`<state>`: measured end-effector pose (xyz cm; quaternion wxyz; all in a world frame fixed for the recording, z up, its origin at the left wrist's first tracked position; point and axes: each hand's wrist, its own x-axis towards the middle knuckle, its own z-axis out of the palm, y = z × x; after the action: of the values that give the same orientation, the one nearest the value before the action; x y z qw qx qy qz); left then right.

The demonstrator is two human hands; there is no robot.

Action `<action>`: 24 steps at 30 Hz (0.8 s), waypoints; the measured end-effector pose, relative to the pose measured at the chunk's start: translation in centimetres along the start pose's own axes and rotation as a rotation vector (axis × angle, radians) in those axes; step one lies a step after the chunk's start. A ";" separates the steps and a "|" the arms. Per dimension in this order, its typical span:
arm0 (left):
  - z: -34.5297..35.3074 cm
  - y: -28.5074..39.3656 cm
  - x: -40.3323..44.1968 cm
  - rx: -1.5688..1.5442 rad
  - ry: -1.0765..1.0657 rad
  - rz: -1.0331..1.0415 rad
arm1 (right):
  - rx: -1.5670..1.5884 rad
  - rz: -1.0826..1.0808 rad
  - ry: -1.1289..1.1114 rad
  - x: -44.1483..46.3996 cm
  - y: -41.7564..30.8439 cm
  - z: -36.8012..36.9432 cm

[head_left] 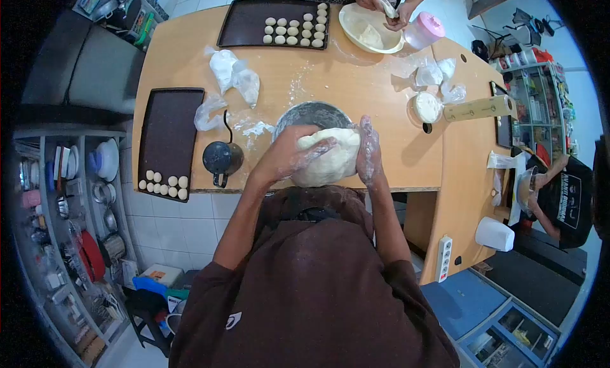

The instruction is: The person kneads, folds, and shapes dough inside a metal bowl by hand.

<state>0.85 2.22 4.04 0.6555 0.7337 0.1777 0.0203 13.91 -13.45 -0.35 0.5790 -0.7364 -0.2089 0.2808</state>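
A large, smooth white lump of dough [327,161] is lifted between my two hands, close to the table's front edge. My left hand [289,157] is curled round its left side, fingers over the top. My right hand [369,153], dusted with flour, presses against its right side with the fingers pointing up. Just beyond the dough stands a grey metal bowl [308,114], partly hidden by the dough and my left hand. To the left, a dark round container with a curved black hook rising from it [222,157] sits beside spilled flour [257,128].
Dark trays [166,123] [244,25] hold several dough balls. Flour bags [234,74], a white tub [427,107] and a pale roll [478,109] lie around. Across the table, a co-worker's hands [387,9] work dough over a cream basin [349,28]. Another person stands at right.
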 end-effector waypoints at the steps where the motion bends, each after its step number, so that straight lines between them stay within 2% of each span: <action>1: 0.0 -0.2 0.1 -0.024 0.048 0.033 | 0.013 -0.064 0.056 -0.3 -0.4 0.0; 2: -0.1 -0.6 0.0 -0.047 0.099 0.063 | -0.079 -0.249 -0.019 0.0 1.6 -0.7; 3: -0.1 -0.5 -0.1 -0.067 0.145 0.088 | -0.069 -0.287 -0.002 -0.2 1.3 -0.5; 6: 0.1 0.5 -0.1 0.346 0.216 0.433 | -0.102 -0.413 0.055 -1.2 -0.5 0.6; 7: 0.6 0.5 0.1 0.380 0.256 0.500 | -0.155 -0.464 0.075 -1.5 -1.5 1.1; 9: 1.6 0.3 0.6 0.453 0.344 0.639 | -0.207 -0.444 0.050 -1.6 -1.7 1.4; 11: 1.7 -0.7 0.9 0.371 0.320 0.496 | -0.206 -0.304 -0.037 -1.2 -0.6 1.2; 14: 1.8 -1.4 1.2 0.192 0.301 0.276 | 0.087 0.063 -0.081 -0.5 -0.2 1.1; 17: 2.1 -2.5 1.5 -0.038 0.339 0.135 | 0.043 -0.217 -0.039 -0.5 -1.8 1.4; 19: 2.7 -3.0 1.6 -0.228 0.409 0.075 | -0.024 -0.159 0.143 -0.6 -4.4 1.9; 21: 3.5 -3.1 1.9 -0.437 0.515 0.024 | 0.198 -0.015 0.137 0.0 -3.5 0.8; 23: 3.9 -2.8 2.3 -0.743 0.581 -0.088 | 0.702 0.208 -0.067 1.1 1.6 -3.4; 24: 4.0 -1.7 2.3 -0.859 0.626 -0.139 | 0.847 0.346 -0.192 0.6 2.3 -3.8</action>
<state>3.69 -0.77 1.34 0.8121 0.3448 0.3887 0.2656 16.84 -16.43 -2.02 0.7513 -0.4300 -0.0025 0.5007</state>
